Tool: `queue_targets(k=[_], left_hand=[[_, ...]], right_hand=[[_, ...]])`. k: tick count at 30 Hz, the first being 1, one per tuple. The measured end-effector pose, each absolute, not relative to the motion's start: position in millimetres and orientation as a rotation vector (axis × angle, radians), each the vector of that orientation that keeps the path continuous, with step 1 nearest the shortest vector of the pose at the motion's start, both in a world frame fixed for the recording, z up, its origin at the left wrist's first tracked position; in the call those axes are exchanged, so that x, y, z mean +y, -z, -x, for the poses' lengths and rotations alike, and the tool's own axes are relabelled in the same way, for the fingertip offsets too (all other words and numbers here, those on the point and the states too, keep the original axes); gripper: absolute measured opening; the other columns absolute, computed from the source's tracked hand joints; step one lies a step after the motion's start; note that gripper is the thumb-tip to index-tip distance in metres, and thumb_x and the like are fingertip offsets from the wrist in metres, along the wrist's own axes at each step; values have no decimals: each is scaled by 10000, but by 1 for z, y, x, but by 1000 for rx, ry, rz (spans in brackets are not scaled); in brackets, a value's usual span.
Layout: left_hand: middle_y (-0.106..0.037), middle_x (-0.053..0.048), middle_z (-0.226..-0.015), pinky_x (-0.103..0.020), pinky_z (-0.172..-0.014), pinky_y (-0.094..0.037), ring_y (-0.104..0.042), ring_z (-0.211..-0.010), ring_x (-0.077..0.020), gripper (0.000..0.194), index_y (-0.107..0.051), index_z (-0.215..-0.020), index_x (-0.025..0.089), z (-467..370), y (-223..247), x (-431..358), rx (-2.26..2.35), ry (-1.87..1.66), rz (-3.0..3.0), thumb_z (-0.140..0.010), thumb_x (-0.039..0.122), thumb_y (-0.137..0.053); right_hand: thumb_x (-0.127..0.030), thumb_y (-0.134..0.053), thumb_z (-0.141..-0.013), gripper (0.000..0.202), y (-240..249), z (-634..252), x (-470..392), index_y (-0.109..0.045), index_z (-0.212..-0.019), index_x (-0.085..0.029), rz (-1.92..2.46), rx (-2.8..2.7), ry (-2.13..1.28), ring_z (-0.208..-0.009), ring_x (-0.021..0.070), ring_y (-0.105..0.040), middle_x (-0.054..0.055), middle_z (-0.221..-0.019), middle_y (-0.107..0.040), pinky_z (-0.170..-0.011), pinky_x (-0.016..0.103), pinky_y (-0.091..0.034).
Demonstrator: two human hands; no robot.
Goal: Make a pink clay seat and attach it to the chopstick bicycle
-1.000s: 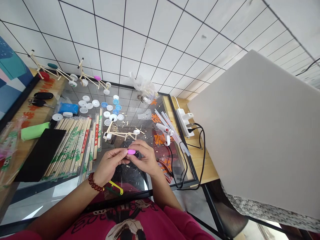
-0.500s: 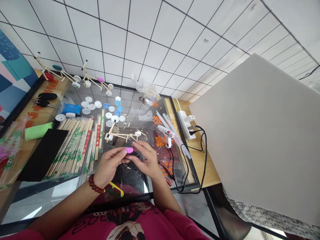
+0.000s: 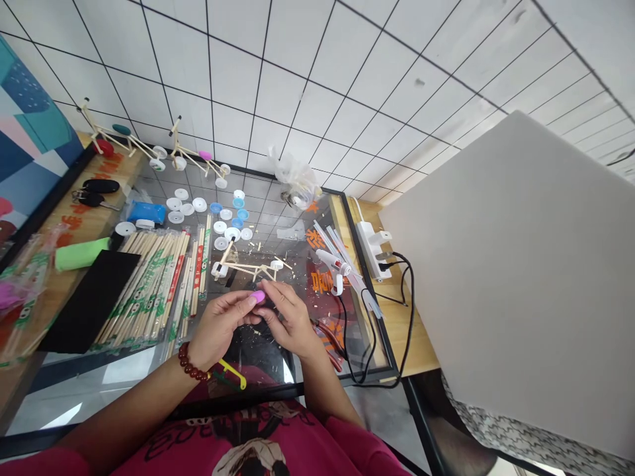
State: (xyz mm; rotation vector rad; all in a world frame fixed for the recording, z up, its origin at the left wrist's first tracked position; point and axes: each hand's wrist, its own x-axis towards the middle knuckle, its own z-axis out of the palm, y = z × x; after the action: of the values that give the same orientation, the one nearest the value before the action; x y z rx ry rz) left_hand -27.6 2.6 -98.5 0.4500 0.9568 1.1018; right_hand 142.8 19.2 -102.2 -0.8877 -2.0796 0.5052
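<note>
A small pink oval piece of modelling clay (image 3: 258,296) is between my hands over the glass tabletop. My left hand (image 3: 223,324) pinches it between thumb and fingers; a red bead bracelet circles that wrist. My right hand (image 3: 288,317) curves in from the other side, its fingertips at the clay's right end. Just beyond my fingers stands a small tricycle-like frame of wooden sticks (image 3: 243,267) with white bottle-cap wheels. Under my left wrist lies a yellow-handled tool (image 3: 233,373), partly hidden.
Bagged chopsticks (image 3: 143,291), black sheet (image 3: 89,301) and green roll (image 3: 82,254) lie left. White and blue bottle caps (image 3: 199,204) sit behind, near two finished stick tricycles (image 3: 191,155). Right are a glue gun (image 3: 333,262), glue sticks (image 3: 367,294), red-handled pliers (image 3: 330,337) and corded power strip (image 3: 372,250).
My right fingers have closed in on the pink clay, and more of it is covered now. The whole view has shifted slightly; the things on the table stay in place.
</note>
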Motion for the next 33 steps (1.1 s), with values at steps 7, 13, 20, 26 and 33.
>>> queue_targets(k=[7, 13, 20, 26, 33], left_hand=[[-771, -49, -801, -229, -642, -605, -681, -676, -122, 265, -816, -860, 185, 29, 103, 3, 955, -1136, -459, -671, 359, -880], [-759, -43, -773, -226, -644, -598, -670, -679, -121, 266, -815, -840, 182, 28, 101, 3, 965, -1127, -469, -663, 368, -884], [-757, -40, -772, -230, -666, -588, -674, -698, -127, 278, -810, -841, 189, 30, 99, 4, 969, -1105, -461, -660, 388, -883], [-753, -43, -776, -221, -712, -567, -664, -711, -121, 279, -806, -848, 171, 30, 101, 3, 993, -1020, -598, -692, 395, -864], [-769, -92, -931, -279, -712, -591, -684, -818, -177, 407, -796, -905, 172, 30, 104, 3, 875, -1019, -487, -795, 559, -732]], right_hand=[[-219, -549, -976, 593, 104, -143, 19, -360, -1533, -291, 865, -2139, -539, -1208, 227, -597, 111, -1341, -620, -1019, 428, -521], [-215, -557, -970, 611, 104, -142, 19, -348, -1539, -289, 860, -2151, -574, -1217, 236, -596, 115, -1343, -623, -1036, 449, -505], [-236, -575, -965, 649, 101, -142, 19, -312, -1555, -301, 890, -2096, -671, -1228, 226, -599, 111, -1372, -612, -1052, 427, -502], [-224, -661, -919, 451, 100, -142, 19, -579, -1358, -288, 909, -1955, -743, -1175, 205, -637, 96, -1249, -676, -1018, 379, -531], [-211, -714, -874, 229, 93, -141, 19, -686, -1100, -233, 940, -1828, -804, -1082, 191, -672, 92, -1136, -706, -954, 355, -551]])
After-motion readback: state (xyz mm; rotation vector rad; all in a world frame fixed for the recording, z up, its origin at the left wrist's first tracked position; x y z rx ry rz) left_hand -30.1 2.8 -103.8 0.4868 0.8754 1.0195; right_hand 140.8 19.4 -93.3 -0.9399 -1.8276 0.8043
